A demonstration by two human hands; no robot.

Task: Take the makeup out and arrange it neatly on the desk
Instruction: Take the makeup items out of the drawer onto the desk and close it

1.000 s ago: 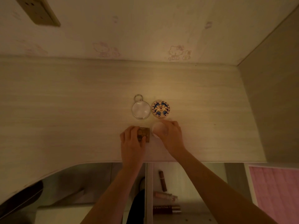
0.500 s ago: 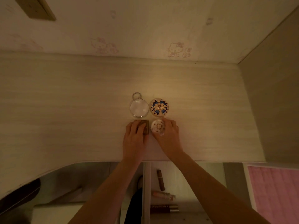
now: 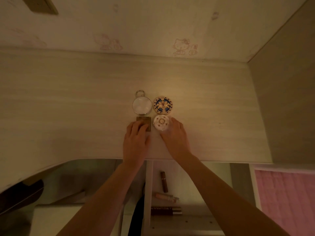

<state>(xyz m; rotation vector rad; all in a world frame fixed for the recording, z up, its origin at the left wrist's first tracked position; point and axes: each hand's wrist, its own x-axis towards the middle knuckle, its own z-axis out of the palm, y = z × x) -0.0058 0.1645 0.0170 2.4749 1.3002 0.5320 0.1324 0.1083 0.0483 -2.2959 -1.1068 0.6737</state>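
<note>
Four makeup items form a square on the pale wooden desk [image 3: 68, 108]. At the back stand a clear round compact with a ring [image 3: 142, 105] and a round compact with a blue pattern [image 3: 163, 104]. In front lie a small square gold case [image 3: 144, 121] and a white round jar with a dotted lid [image 3: 161, 122]. My left hand [image 3: 136, 138] rests its fingers on the gold case, covering its near half. My right hand [image 3: 175, 135] curls round the right and near side of the white jar.
Below the desk edge an open drawer [image 3: 196, 184] holds a brown lipstick [image 3: 164, 181], a pink tube [image 3: 166, 197] and a dark tube [image 3: 166, 210]. A cabinet wall [image 3: 286, 99] closes the right side. A pink cloth [image 3: 284, 201] lies at lower right.
Both hands slid the gold case and the white jar away from me, up against the two back compacts. The jar's patterned lid now shows fully.
</note>
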